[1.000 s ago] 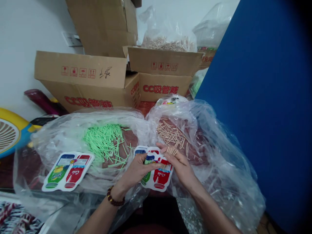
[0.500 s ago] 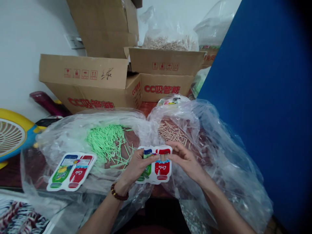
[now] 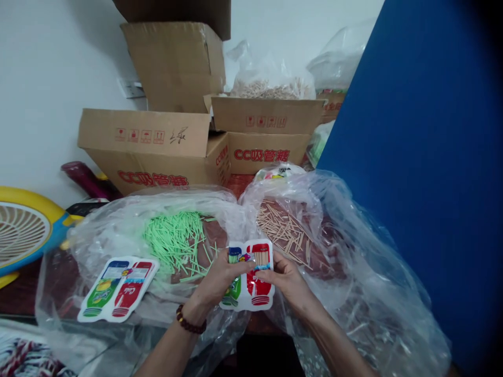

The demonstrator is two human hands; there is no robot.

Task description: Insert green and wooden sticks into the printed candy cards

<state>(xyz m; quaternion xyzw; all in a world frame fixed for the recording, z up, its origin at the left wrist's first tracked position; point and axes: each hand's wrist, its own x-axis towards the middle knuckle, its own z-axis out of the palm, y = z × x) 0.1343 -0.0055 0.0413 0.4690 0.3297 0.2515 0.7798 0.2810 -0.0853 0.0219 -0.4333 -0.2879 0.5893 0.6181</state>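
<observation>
A flat packet (image 3: 260,290), printed with a green bottle and a red cola bottle, is held low over the table's front edge. My left hand (image 3: 216,277) grips its left side, thumb lying across the front. At its right edge, my right hand (image 3: 291,283) pinches the packet with the thumb on the red bottle. Brown sticks show in the red bottle's upper part and green ones in the other's. Behind my left hand lies a heap of thin green sticks (image 3: 173,238); loose brown sticks (image 3: 281,225) lie behind my right hand. More such packets (image 3: 118,288) lie at left.
Clear plastic bags (image 3: 377,283) spread around both heaps. Open cardboard boxes (image 3: 157,133) stand at the back, with a bag of pale sticks (image 3: 275,86) behind. A yellow and blue fan (image 3: 33,230) is at left, a blue panel (image 3: 416,157) at right.
My right hand has moved from the packet's upper right corner down to its right side, its thumb now on the front. The camera view has tilted up slightly.
</observation>
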